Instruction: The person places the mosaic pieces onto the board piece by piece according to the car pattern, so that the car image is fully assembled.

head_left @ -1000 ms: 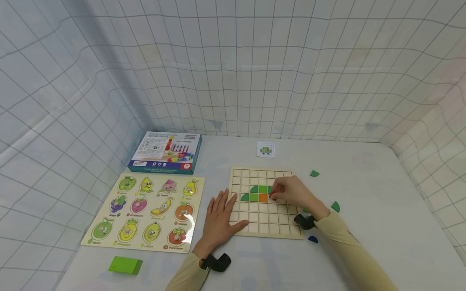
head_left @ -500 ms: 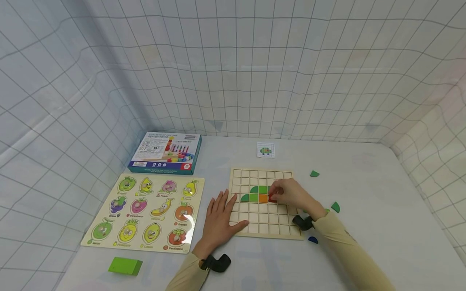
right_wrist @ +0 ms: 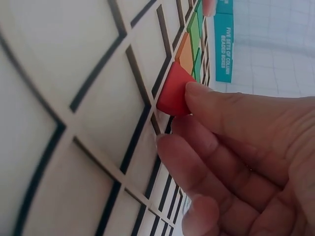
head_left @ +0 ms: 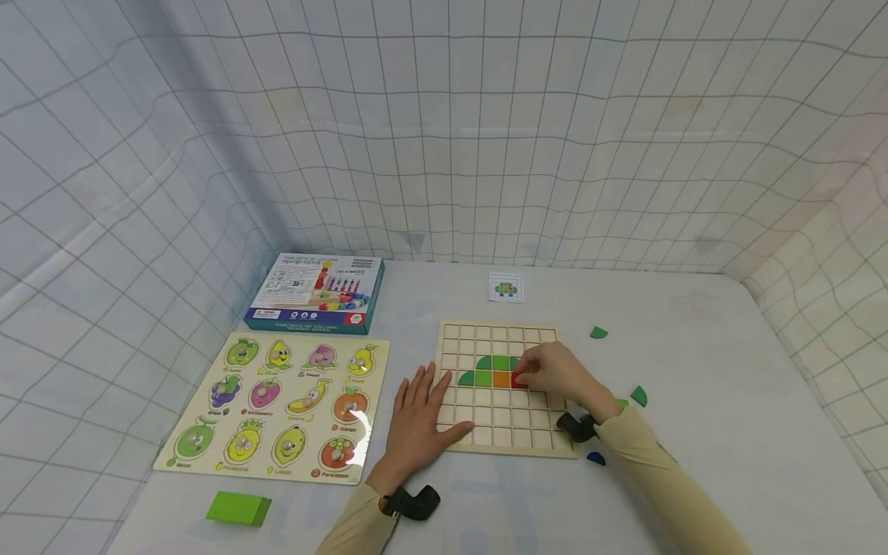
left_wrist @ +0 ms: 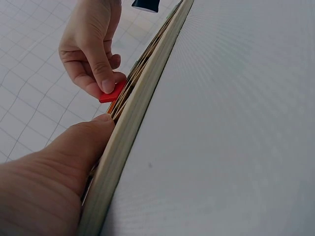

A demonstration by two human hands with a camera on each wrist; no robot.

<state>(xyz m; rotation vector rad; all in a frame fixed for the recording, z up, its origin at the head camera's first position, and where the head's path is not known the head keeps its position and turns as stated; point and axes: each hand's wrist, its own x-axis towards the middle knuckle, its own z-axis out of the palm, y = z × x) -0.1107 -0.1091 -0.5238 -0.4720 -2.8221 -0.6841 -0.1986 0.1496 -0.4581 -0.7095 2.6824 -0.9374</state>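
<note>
My right hand (head_left: 558,371) pinches a red square tile (right_wrist: 174,91) between thumb and fingers. The tile sits tilted at a cell of the wooden grid board (head_left: 506,435), right beside the orange square tile (head_left: 502,379). Green square tiles (head_left: 483,378) and green quarter-round tiles (head_left: 467,378) fill cells to the left and above; part of the upper row is hidden by my right hand. My left hand (head_left: 419,432) lies spread along the board's left edge, its thumb over the lower left cells. In the left wrist view that thumb (left_wrist: 81,142) rests at the board's edge.
Loose green quarter-round pieces (head_left: 640,395) and a dark blue half-round piece (head_left: 596,458) lie right of the board. A small pattern card (head_left: 506,287) lies behind it. At left are a fruit puzzle board (head_left: 270,408), a box (head_left: 315,293) and a green block (head_left: 239,508).
The red tile, first mostly hidden in my right fingers, now shows over the cell next to the orange tile. My right hand has shifted slightly; my left hand has stayed put.
</note>
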